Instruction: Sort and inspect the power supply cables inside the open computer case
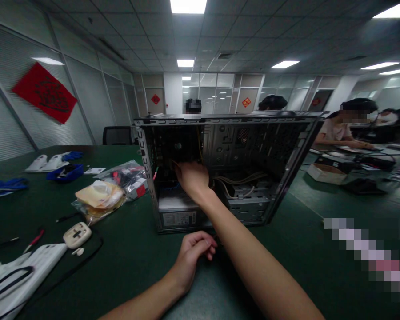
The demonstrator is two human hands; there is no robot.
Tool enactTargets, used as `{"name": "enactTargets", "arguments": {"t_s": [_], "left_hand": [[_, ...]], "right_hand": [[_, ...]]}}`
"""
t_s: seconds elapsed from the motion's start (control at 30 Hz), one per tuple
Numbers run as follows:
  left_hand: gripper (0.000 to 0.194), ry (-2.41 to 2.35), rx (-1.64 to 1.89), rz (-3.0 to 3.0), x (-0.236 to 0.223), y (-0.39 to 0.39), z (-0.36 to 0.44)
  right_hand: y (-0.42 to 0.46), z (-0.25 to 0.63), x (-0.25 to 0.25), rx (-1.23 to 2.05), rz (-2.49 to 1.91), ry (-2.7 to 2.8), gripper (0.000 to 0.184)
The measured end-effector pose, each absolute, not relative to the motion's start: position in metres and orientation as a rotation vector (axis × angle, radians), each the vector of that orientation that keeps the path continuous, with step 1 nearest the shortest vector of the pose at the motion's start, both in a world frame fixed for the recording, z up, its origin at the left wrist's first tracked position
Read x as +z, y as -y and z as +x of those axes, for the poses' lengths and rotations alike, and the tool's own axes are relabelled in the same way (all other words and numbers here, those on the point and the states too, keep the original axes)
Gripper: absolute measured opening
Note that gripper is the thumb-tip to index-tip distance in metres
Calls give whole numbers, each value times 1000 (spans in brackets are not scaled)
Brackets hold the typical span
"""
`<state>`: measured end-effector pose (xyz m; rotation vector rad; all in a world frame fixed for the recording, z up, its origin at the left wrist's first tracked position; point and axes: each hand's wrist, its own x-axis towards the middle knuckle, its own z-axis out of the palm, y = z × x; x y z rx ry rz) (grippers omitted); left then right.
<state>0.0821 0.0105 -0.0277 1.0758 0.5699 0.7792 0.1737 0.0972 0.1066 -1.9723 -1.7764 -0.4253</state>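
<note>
An open desktop computer case (230, 118) stands upright on the table, its uncovered side facing me. My right hand (194, 177) reaches inside, just below a dark cooling fan (178, 146) and above the power supply (178, 218). Its fingers are bent together, and their tips are lost in shadow, so what they grip cannot be made out. On the table in front of the case rests my left hand (197, 249), fingers curled in toward the thumb; its palm is hidden. Loose cables (235, 180) run through the case to the right of my right wrist.
Left of the case lie a clear bag of parts (128, 175), a tissue pack (100, 194), a blue tray (65, 173), gloves (6, 187), a white earbud case (77, 234) and a white power strip (36, 280). A person (346, 129) sits at the right behind a cardboard box (326, 173).
</note>
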Motion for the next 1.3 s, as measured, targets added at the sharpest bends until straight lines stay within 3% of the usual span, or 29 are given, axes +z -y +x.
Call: {"name": "enactTargets", "arguments": {"t_s": [0.97,1.17,1.3], "left_hand": [[23,-499,772,1117,-29,-12,83],[44,-349,759,1081,2,-20,74],[51,-346,839,967,31,-35,70]], "right_hand": [[-107,166,117,-395,-1932,1827,42],[-68,198,116,-476,-1706,1835,42],[-20,245,88,-640,-1361,1850,39]]}}
